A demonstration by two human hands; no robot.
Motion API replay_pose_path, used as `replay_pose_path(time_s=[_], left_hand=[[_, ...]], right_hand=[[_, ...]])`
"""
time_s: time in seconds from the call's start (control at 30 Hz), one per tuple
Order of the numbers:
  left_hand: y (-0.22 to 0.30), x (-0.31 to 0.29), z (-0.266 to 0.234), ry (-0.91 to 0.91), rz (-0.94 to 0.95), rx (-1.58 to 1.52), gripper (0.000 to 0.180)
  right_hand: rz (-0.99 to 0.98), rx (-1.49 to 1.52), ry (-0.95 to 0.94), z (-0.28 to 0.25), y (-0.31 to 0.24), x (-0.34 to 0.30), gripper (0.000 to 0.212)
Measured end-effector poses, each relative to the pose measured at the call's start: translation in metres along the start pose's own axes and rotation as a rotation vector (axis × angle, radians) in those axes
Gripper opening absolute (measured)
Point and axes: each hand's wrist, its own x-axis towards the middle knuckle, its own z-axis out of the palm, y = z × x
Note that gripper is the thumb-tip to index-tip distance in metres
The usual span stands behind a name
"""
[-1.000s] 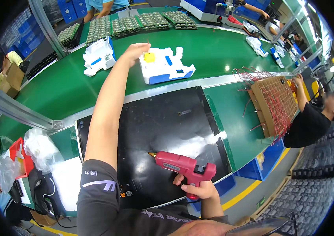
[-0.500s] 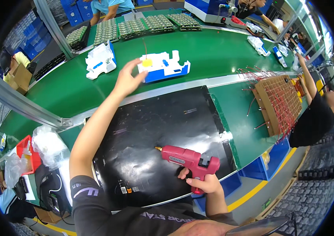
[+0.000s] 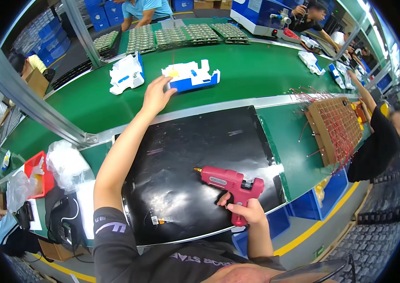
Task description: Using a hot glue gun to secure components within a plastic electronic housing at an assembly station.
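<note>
Reaching left hand: fingers spread, touching white-and-blue moulded plastic part on green belt.
Right hand: clamped on pink glue gun.
Gun axis: brass nozzle points left over glossy black mat.

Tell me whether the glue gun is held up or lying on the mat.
Held up: the right hand grips the pink glue gun by its handle, nozzle pointing left.

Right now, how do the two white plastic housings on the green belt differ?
The left housing lies apart from both hands, all white with small blue bits. The right housing sits in a blue base, has a yellow patch, and the left hand reaches its near edge. Both rest on the green belt.
</note>
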Motion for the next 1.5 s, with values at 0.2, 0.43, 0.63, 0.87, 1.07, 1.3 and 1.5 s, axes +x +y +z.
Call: replay_pose_path(time_s=[0.2, 0.43, 0.63, 0.87, 1.07, 1.3, 1.5], left_hand=[[0.005, -0.011, -0.021, 0.032, 0.019, -0.012, 0.054], [0.038, -0.078, -0.061, -0.01, -0.083, -0.089, 0.055], [0.07, -0.149, -0.108, -0.257, -0.384, -0.431, 0.056], [0.134, -0.197, -0.147, -0.384, -0.386, -0.535, 0.045], [0.154, -0.223, -0.163, -0.451, -0.356, -0.521, 0.042], [0.145, -0.231, -0.155, -0.424, -0.37, -0.575, 0.034], [0.143, -0.236, -0.151, -0.408, -0.342, -0.554, 0.027]], right_hand=[[-0.003, 0.027, 0.015, 0.003, -0.003, 0.002, 0.022], [0.011, 0.016, 0.015, 0.001, -0.003, -0.001, 0.023], [0.002, 0.014, 0.025, 0.005, -0.003, 0.0, 0.022], [0.027, -0.015, 0.023, 0.002, -0.005, 0.0, 0.022], [0.035, 0.01, 0.018, 0.007, -0.005, 0.003, 0.022], [0.052, 0.002, 0.022, 0.009, -0.007, 0.004, 0.023], [0.076, 0.039, 0.045, 0.013, -0.005, 0.009, 0.024]])
